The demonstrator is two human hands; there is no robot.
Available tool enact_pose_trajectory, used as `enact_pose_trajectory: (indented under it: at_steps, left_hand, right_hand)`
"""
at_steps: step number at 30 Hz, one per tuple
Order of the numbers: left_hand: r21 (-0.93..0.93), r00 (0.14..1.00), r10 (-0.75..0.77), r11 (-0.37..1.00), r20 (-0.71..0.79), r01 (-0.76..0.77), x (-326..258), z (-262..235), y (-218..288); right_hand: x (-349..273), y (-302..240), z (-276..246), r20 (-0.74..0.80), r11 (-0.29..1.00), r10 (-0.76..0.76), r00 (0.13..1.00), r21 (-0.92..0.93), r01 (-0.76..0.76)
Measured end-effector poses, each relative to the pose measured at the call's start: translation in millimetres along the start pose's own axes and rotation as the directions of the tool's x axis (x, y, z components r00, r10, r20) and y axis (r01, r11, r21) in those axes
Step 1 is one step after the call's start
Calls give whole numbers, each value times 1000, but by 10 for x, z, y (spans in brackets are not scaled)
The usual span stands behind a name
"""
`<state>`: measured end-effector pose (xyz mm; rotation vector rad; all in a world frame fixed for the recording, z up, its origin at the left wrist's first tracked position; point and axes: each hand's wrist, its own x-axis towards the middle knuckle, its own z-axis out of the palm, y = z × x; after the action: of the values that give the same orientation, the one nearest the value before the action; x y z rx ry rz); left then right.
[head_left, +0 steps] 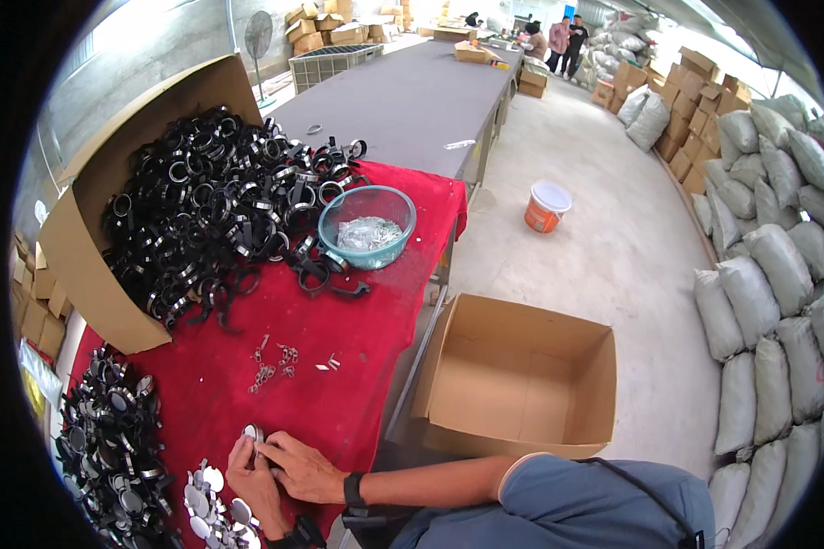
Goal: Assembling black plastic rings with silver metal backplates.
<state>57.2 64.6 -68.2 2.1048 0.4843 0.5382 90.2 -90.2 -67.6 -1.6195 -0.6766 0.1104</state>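
Observation:
At the near edge of the red cloth (330, 412), my left hand (254, 480) grips a small round silver-faced part (253, 433) with its fingers closed. My right hand (307, 471) meets it from the right, fingers bent and pressed against the same part; the fingertips partly hide it. A heap of loose silver discs (199, 499) lies just left of my left hand. Ahead of both hands are small metal clips (264, 373) and a few pale slips (330, 363). A larger pile of black parts with round silver faces (119, 439) sits farther left.
A tipped carton (69, 252) spills black ring-shaped parts (211, 192) onto the cloth. Beside them stands a teal bowl (398, 252) of small metal pieces. A large carton (522, 384) is right of the table; a lidded bucket (549, 206) and stacked sacks (746, 311) stand beyond.

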Motion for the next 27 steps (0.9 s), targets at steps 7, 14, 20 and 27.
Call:
enact_pose_trajectory:
  at_steps: [7, 14, 20, 27]
  left_hand:
    - [51, 995, 77, 996, 63, -80, -12, 122, 432]
    - [107, 993, -15, 994, 116, 2, -171, -111, 560]
    - [74, 996, -18, 997, 91, 11, -169, -79, 533]
    - [112, 997, 34, 993, 62, -41, -178, -68, 546]
  right_hand:
    - [68, 86, -806, -29, 955, -198, 980, -232, 186]
    - [561, 465, -1935, -266, 882, -126, 956, -471, -15]
    - [1290, 626, -2682, -262, 673, -196, 945, -737, -64]
    - [1552, 959, -2739, 63, 373, -161, 985, -920, 120]
